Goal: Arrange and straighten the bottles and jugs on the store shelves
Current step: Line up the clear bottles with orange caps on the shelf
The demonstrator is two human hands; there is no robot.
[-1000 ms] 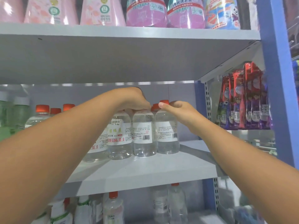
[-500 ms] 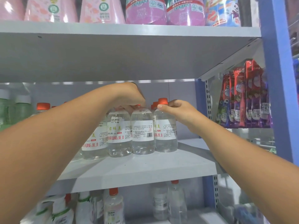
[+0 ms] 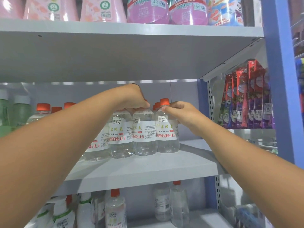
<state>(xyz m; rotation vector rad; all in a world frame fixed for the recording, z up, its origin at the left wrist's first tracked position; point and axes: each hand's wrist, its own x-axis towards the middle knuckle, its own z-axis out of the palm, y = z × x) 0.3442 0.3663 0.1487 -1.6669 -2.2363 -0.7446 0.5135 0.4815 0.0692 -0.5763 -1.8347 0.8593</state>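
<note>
Reaching into the middle shelf (image 3: 144, 168) with both arms, I have my left hand (image 3: 134, 99) draped over the tops of the clear bottles, fingers curled down around the neck of the second bottle from the right (image 3: 144, 134), so its cap is hidden under my grip. My right hand (image 3: 182, 112) pinches the neck of the rightmost bottle (image 3: 167, 134) just under its red cap (image 3: 164, 102), thumb on the near side and fingers wrapped behind. These two stand upright in a tight front row, touching each other, with two more clear bottles (image 3: 120, 137) to their left, the farthest partly covered by my left forearm. Behind them more red caps (image 3: 43, 106) show, and at the far left green bottles (image 3: 19, 111) stand blurred. The underside of the upper shelf (image 3: 115, 51) hangs low over my hands, leaving little room above the caps. On top of it sit pink jugs (image 3: 148, 10) and paler pink pouches (image 3: 52, 9). To the right, a blue upright (image 3: 283, 79) frames the unit, and red-and-purple toothbrush packs (image 3: 246, 99) hang beside it. Below, the lower shelf (image 3: 197, 218) carries more clear bottles (image 3: 115, 209) and white-and-green ones (image 3: 62, 214).
</note>
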